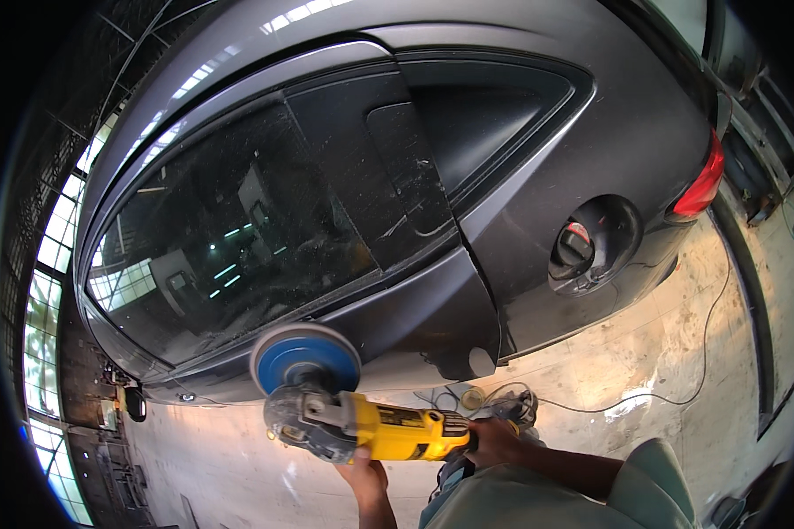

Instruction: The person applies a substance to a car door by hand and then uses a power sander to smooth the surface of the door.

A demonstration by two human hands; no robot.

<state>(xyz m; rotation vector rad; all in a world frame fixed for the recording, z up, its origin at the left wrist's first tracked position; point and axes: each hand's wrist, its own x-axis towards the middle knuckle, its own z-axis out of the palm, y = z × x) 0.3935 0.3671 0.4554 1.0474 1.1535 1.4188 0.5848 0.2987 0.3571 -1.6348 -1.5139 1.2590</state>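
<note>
I hold a yellow-and-black power polisher (401,432) across in front of me. My right hand (494,441) is closed round its rear handle on the right. My left hand (363,474) grips the front part from below, near the dark gear head; some of its fingers are hidden behind the body. The polisher's round pad with a blue backing (302,360) faces the door of a dark grey car (432,309), just under the window (247,238). Whether the pad presses on the paint cannot be made out.
The car's fuel flap recess (595,244) stands uncovered, its cap showing. A red tail light (701,181) is at the right. A cable (670,401) curves over the pale, stained floor (238,458). Tall windows (48,326) line the left wall.
</note>
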